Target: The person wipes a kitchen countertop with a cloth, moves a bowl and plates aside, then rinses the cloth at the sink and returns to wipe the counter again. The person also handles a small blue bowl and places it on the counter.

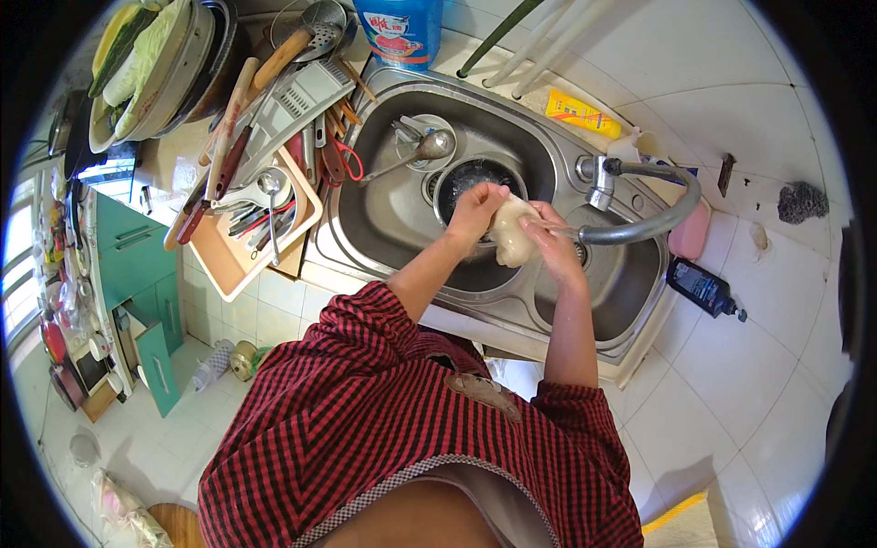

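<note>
Over the larger basin of the stainless steel sink (384, 236), both hands hold a wet, pale, limp piece that looks like cloth or raw food (514, 236). My left hand (477, 211) pinches its upper left edge; my right hand (550, 236) grips its right side. Water runs onto it from the flexible spout of the faucet (601, 183). Below and partly behind the hands stands a round metal pot (444, 179) with water in it. To its upper left, a metal ladle (435, 145) rests across a small white bowl (442, 125) that holds small utensils.
A beige tray (226, 277) of cutlery and a grey rack (301, 103) stand left of the sink, with stacked basins of vegetables (161, 82) behind. A blue detergent container (404, 34), yellow tube (582, 115) and dark pump bottle (702, 288) stand or lie around the sink's rim.
</note>
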The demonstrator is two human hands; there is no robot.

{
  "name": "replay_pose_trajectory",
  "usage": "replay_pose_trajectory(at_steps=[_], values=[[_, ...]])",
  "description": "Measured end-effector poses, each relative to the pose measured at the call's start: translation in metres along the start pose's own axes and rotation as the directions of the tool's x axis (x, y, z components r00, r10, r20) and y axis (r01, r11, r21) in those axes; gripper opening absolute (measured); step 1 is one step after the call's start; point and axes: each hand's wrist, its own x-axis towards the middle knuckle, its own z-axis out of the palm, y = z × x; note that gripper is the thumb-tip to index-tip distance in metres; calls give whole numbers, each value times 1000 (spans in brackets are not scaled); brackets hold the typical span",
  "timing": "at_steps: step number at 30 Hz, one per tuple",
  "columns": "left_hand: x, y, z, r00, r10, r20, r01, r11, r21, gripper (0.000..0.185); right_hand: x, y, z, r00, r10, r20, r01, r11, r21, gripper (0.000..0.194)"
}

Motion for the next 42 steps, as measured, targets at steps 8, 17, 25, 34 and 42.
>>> replay_pose_trajectory(at_steps=[8, 17, 25, 34, 42], values=[[3, -37, 32, 939, 157, 306, 137, 646, -751, 31, 6, -4, 66, 843, -493, -213, 157, 606, -780, 21], [-8, -20, 51, 942, -333, -38, 293, 875, -386, 33, 27, 1, 35, 872, -260, -415, -112, 719, -686, 38], [-4, -13, 48, 934, -356, -42, 338, 914, -222, 47, 26, 13, 17, 857, -313, -410, -181, 562, -807, 42], [17, -25, 27, 860, -436, -264, 409, 899, -154, 64, 3, -7, 54, 786, -558, -267, 305, 724, -618, 18], [11, -26, 32, 931, -7, 366, 249, 744, -619, 30, 26, 11, 63, 785, -598, -161, 156, 443, -883, 29]])
